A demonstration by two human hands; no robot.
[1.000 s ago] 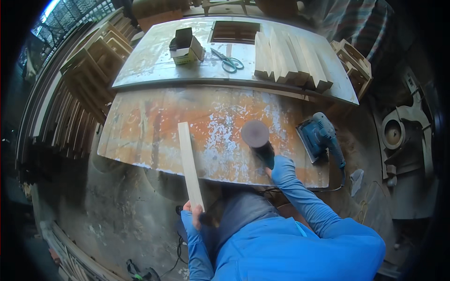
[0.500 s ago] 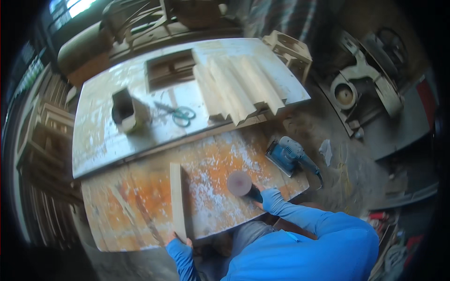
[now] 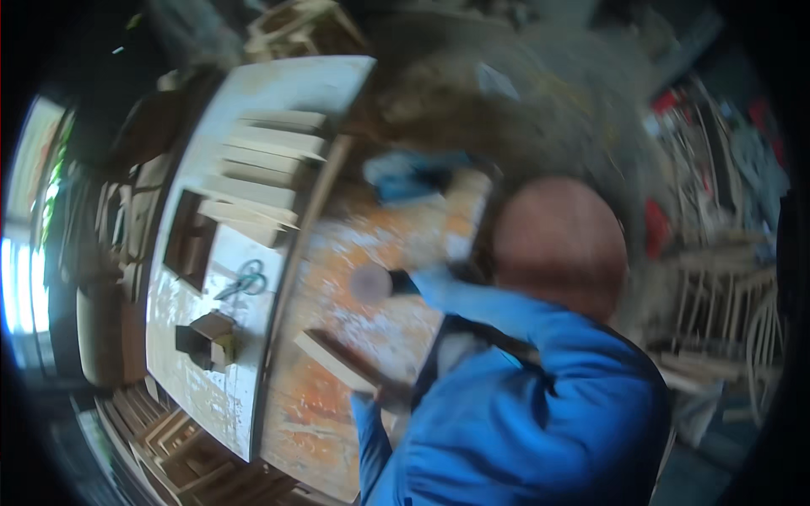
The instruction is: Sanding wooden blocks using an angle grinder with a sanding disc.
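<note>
Near the workbench's front edge, my left hand (image 3: 381, 394) is closed round the near end of a pale squared wood piece (image 3: 339, 361). The piece slants over the orange-stained bench top (image 3: 308, 405). My right hand (image 3: 414, 284), smeared by motion, grips the dark body of what looks like a disc sander (image 3: 371, 285). Its round purple-grey disc faces up, beyond the wood and apart from it. A second, teal sander (image 3: 409, 175) lies at the bench's far end, blurred.
A white-topped table (image 3: 232, 405) adjoins the bench on the left. It carries several pale wood pieces (image 3: 266, 156), green-handled scissors (image 3: 246, 281) and a small open box (image 3: 215, 333). Beyond my right arm looms a blurred round reddish-brown shape (image 3: 561, 244). Wooden frames (image 3: 181, 443) stand lower left.
The view has swung round, so the bench and table now run lengthwise. My left hand still holds the wood piece, now more slanted; my right still holds the disc sander.
</note>
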